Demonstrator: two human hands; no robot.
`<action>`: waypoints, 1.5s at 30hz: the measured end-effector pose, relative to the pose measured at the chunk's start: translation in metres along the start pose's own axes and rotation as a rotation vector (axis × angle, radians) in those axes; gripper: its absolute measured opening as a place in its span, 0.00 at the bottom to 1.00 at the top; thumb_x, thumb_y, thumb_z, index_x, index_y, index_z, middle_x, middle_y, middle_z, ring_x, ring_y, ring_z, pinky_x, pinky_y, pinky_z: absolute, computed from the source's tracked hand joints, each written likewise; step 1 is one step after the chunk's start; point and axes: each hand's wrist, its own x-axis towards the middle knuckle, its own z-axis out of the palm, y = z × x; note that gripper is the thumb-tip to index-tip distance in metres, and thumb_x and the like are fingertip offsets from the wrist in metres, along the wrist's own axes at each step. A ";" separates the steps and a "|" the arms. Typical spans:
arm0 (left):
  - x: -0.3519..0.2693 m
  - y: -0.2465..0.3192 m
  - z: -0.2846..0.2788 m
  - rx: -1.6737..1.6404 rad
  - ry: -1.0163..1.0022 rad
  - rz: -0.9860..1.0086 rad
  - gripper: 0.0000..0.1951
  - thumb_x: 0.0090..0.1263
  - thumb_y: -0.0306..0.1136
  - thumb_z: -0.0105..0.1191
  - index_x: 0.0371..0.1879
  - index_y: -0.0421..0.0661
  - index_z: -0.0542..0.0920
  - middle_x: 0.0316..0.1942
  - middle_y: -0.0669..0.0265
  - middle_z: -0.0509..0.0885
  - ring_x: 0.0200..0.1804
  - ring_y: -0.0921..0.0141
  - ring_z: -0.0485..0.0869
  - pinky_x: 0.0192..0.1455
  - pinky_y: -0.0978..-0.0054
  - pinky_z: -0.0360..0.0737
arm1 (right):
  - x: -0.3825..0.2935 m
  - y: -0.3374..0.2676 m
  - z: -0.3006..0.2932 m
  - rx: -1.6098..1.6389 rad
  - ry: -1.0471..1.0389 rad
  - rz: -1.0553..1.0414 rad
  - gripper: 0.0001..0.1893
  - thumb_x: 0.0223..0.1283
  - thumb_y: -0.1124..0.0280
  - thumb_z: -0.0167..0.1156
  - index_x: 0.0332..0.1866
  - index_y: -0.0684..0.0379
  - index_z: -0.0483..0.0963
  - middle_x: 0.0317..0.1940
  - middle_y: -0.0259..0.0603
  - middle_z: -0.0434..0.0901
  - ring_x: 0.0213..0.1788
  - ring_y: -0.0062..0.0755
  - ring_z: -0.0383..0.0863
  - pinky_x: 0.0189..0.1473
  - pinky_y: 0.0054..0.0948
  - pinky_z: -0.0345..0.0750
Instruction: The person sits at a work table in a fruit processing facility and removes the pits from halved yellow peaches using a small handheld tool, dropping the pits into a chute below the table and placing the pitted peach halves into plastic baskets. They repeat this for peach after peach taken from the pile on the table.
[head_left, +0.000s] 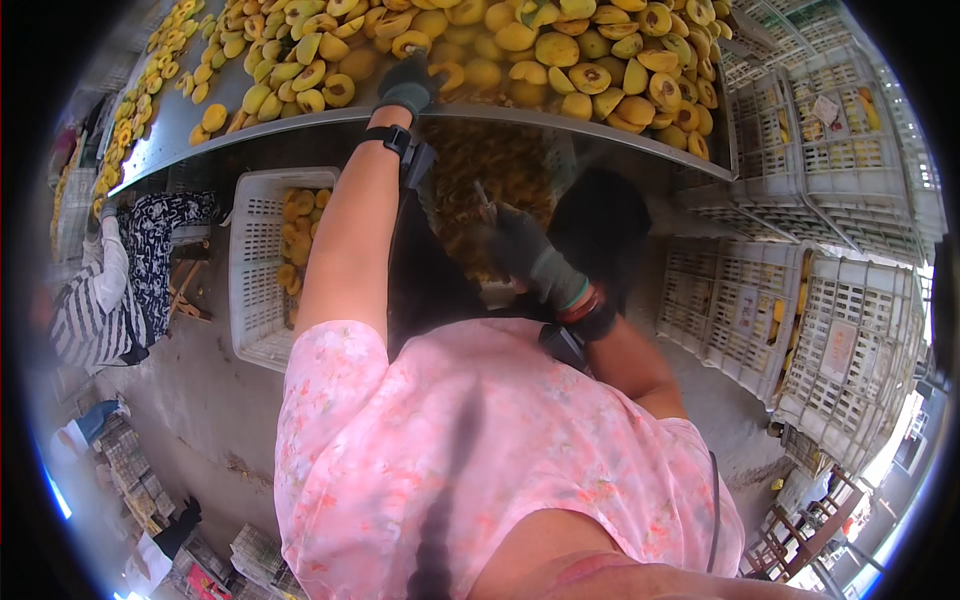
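Observation:
My left hand (409, 84), in a dark grey-green glove, reaches over the raised rim (315, 118) of a metal sorting table. Its fingertips are at a halved yellow stone fruit (411, 43), probably a peach; whether they grip it cannot be told. Many more halves (589, 77), some with brown hollows, are heaped around that hand. Below the rim, in front of my body, my right hand (517, 244) is gloved too and closed around a slim hand tool (484, 196) with a narrow metal end pointing up. The tool's handle is mostly hidden in the fist.
A white plastic crate (259, 262) holding fruit halves stands left of my legs. Beneath the table is a blurred mass of brown scraps (487, 187). Stacked crates (847, 337) rise on the right. At far left a person in a striped top (105, 315) works at the table.

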 end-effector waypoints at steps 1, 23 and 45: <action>0.004 0.001 0.004 0.015 0.027 0.050 0.31 0.59 0.57 0.47 0.54 0.46 0.72 0.52 0.51 0.76 0.52 0.55 0.76 0.51 0.57 0.74 | 0.000 0.004 -0.002 0.079 0.003 0.002 0.04 0.59 0.70 0.53 0.35 0.58 0.68 0.16 0.28 0.68 0.15 0.16 0.67 0.16 0.19 0.64; -0.205 0.109 -0.153 -1.244 0.203 0.118 0.16 0.69 0.35 0.46 0.50 0.38 0.72 0.44 0.60 0.78 0.45 0.72 0.76 0.49 0.75 0.73 | -0.006 -0.044 0.013 -0.555 0.427 -1.086 0.06 0.51 0.75 0.54 0.34 0.63 0.67 0.23 0.50 0.73 0.27 0.46 0.76 0.31 0.34 0.71; -0.223 0.120 -0.116 -1.222 0.492 0.286 0.16 0.71 0.35 0.41 0.51 0.38 0.70 0.45 0.55 0.74 0.45 0.64 0.75 0.50 0.71 0.72 | -0.040 -0.051 0.024 0.393 0.008 -0.354 0.05 0.57 0.77 0.49 0.38 0.60 0.69 0.22 0.33 0.71 0.22 0.20 0.70 0.23 0.19 0.66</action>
